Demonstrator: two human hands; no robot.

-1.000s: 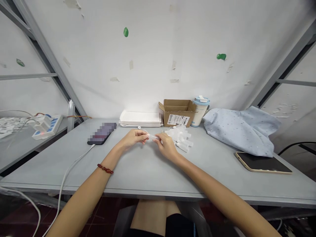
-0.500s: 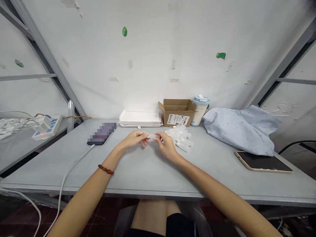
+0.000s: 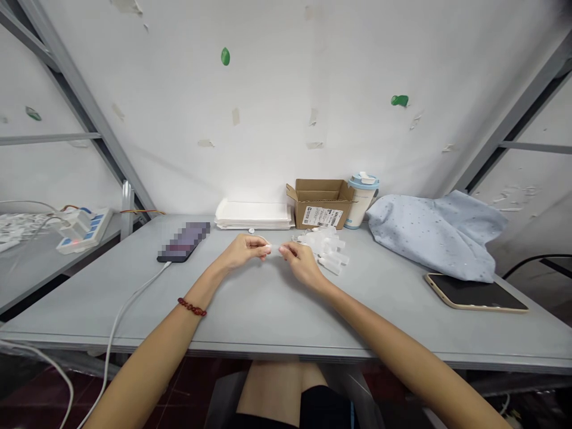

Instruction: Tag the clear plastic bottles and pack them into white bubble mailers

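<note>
Between my two hands is a small translucent white plastic tube [image 3: 274, 246], held level a little above the grey table. My left hand [image 3: 245, 251], with a red bead bracelet at the wrist, pinches its left end. Thumb and fingers of my right hand [image 3: 300, 261] are closed on its right end. The fingertips cover both ends, so the tube's exact kind is hidden. Just right of my right hand lies a pile of similar translucent plastic tubes [image 3: 329, 250]. A tiny white round piece [image 3: 251, 231] rests beyond my left hand.
Along the wall stand a stack of white trays [image 3: 254, 215], an open cardboard box [image 3: 322, 205] and a lidded cup [image 3: 361, 202]. A light blue cloth [image 3: 433, 235] and a phone [image 3: 476, 293] lie right. Left, another phone [image 3: 184, 243] trails a white cable [image 3: 123, 307].
Both hands stay at nearly the same spot. The fingers have shifted slightly on the tube, and the left fingers are curled in closer.
</note>
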